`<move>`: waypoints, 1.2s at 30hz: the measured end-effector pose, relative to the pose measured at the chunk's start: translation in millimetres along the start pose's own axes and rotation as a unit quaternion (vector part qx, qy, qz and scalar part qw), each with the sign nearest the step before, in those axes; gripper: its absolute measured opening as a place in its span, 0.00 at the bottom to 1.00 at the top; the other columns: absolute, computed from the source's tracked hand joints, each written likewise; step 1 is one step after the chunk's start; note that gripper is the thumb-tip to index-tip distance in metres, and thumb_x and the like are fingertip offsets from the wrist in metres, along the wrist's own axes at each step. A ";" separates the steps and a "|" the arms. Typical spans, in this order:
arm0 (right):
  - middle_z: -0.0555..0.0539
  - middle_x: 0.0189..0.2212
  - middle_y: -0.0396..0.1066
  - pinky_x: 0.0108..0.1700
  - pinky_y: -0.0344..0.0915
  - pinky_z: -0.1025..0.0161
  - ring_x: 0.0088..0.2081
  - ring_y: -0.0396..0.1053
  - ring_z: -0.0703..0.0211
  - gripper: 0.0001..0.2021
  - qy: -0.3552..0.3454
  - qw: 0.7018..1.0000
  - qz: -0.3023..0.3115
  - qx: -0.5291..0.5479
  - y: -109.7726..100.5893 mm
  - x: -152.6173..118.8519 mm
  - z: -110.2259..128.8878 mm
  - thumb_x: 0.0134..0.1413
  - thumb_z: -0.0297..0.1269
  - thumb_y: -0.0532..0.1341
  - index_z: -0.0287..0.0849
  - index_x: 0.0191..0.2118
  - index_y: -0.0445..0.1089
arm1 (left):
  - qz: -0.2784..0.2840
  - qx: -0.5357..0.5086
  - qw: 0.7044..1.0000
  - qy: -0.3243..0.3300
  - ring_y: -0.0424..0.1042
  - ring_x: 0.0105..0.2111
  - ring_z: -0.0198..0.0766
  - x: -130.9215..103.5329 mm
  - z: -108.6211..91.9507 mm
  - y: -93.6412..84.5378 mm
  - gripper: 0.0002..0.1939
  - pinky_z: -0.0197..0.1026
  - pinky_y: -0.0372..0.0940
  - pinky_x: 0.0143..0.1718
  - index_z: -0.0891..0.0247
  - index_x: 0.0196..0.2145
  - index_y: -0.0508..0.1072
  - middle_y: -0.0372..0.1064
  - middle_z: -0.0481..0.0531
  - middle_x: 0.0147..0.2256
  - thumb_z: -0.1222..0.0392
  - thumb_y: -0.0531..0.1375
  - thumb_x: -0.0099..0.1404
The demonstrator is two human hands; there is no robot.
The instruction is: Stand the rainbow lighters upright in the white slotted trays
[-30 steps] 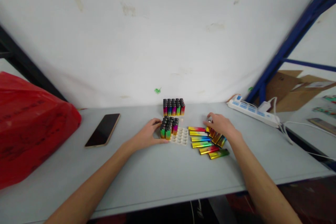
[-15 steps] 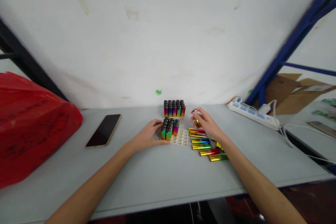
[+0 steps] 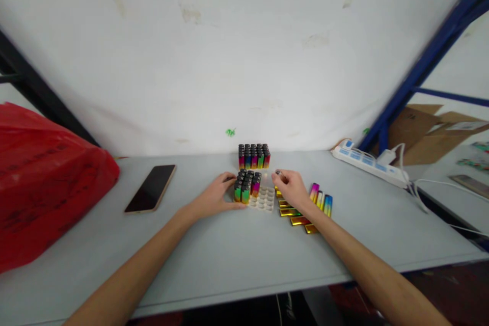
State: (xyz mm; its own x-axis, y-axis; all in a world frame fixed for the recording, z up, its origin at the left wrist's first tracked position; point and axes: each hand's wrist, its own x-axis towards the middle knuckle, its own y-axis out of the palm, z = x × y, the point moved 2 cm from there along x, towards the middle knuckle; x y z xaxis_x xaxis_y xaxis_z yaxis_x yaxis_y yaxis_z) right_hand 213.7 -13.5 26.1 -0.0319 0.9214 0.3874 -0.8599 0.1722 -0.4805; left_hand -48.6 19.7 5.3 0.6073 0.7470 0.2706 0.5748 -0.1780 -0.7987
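A white tray (image 3: 263, 202) with round sockets lies mid-table. Several lighters (image 3: 244, 188) with black tops stand upright in its left part; the right part shows bare sockets. My left hand (image 3: 216, 196) grips the tray's left side, thumb along the near edge and fingers at the far side. Closed in a pinch, my right hand (image 3: 293, 188) holds a lighter, its top (image 3: 280, 175) showing above the fingers, over the tray's right edge. Metallic lighters (image 3: 300, 220) lie in a row beneath my right wrist, with more lighters (image 3: 321, 198) just right of it.
Behind the tray stands a full block of upright lighters (image 3: 254, 157) near the wall. A phone (image 3: 151, 188) lies to the left, beside a red plastic bag (image 3: 49, 183). At the right are a white power strip (image 3: 369, 165) with cables and a cardboard box (image 3: 431, 135).
My right hand has moved left and slightly nearer with the lighter, from beyond the loose row to the tray's right edge. My left hand stays in place at the tray.
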 end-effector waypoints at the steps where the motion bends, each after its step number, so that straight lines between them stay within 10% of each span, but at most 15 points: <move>1: 0.56 0.17 0.47 0.27 0.45 0.63 0.22 0.48 0.66 0.20 -0.003 1.000 -0.001 -0.009 -0.1 -0.2 0.8 0.57 0.49 0.54 0.47 0.20 0.50 | 0.002 0.001 1.000 0.000 0.71 0.58 0.59 0.1 -0.1 -0.1 0.39 0.60 0.65 0.66 0.60 0.56 0.77 0.70 0.60 0.57 0.33 0.72 0.55; 24: 0.57 0.17 0.48 0.28 0.46 0.64 0.23 0.48 0.66 0.17 -0.036 0.996 0.011 -0.085 3.0 -0.9 2.1 0.56 0.43 0.56 0.46 0.21 0.51 | 0.001 -0.005 1.000 0.002 0.70 0.58 0.58 -0.4 2.8 2.1 0.39 0.60 0.64 0.66 0.61 0.55 0.77 0.69 0.62 0.56 0.33 0.72 0.55; 36: 0.50 0.28 0.66 0.37 0.58 0.62 0.31 0.64 0.59 0.20 -0.149 0.979 0.082 -0.115 -2.9 -3.9 17.8 0.77 0.48 0.49 0.45 0.32 0.62 | -0.001 -0.010 1.000 -0.001 0.70 0.59 0.58 -1.2 0.8 1.0 0.38 0.59 0.64 0.66 0.59 0.56 0.76 0.69 0.61 0.57 0.34 0.73 0.55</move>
State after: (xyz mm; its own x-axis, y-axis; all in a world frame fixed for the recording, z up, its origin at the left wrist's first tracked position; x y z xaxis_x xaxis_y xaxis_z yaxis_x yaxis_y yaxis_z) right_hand 207.2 -23.8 39.9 -0.3366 0.8070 0.4852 -0.6941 0.1355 -0.7070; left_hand -49.2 19.1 3.8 0.6052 0.7485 0.2712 0.5869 -0.1893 -0.7872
